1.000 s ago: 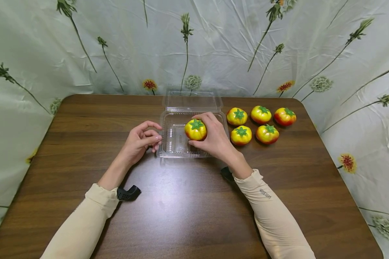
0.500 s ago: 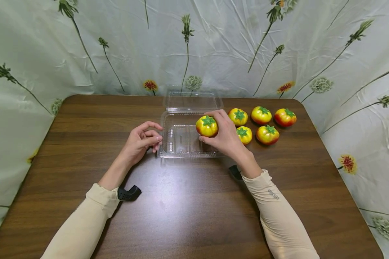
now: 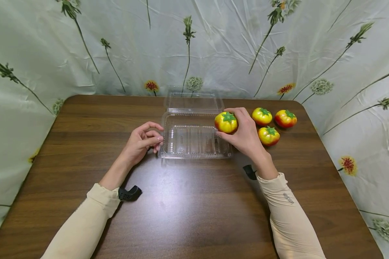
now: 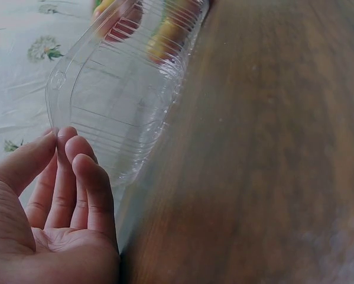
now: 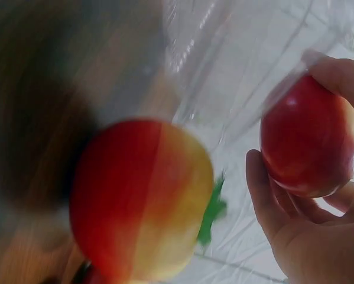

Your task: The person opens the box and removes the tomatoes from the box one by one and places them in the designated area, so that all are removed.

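Staged tabletop setup, prob. a recording booth: wood-look table (image 3: 188,201) w/ rounded corners, boxed in on three sides by creased floral-print cloth (image 3: 214,46).

Head view: even, bright indoor light from above. Soft white glare patch on the wooden table (image 3: 181,187) in front of the clear plastic container (image 3: 194,138). Shadows short and faint under the arms. Wide lens bows the table edges.

Left wrist view: container (image 4: 114,97) fairly sharp, table grain soft.

Right wrist view: heavy motion blur; the near tomato (image 5: 141,198) on the table is smeared, backdrop overexposed.
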